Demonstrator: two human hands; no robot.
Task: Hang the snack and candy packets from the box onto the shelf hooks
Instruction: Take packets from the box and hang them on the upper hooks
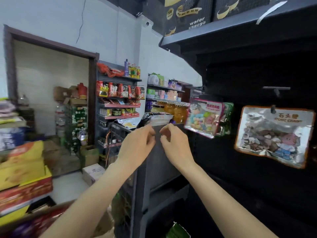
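Observation:
My left hand (pixel 137 143) and my right hand (pixel 173 141) are raised side by side in front of the dark shelf's end panel, fingers curled towards each other. Their fingertips meet the lower edge of a dark and silver packet (pixel 156 118), seen edge-on just above them; the grip itself is blurred. To the right, a pink candy packet (pixel 204 117) hangs on a hook, with green packets behind it. Further right hangs a silver stone candy packet (pixel 274 134). The cardboard box (pixel 51 219) with red and purple packets sits at the bottom left, below my left forearm.
A bare hook (pixel 276 90) sticks out above the stone candy packet. Jars of orange preserve (pixel 175 109) stand behind my hands. A green packet (pixel 178 232) lies low in the shelf. Stacked cartons (pixel 24 177) fill the left, with more stocked shelves (pixel 120 98) beyond.

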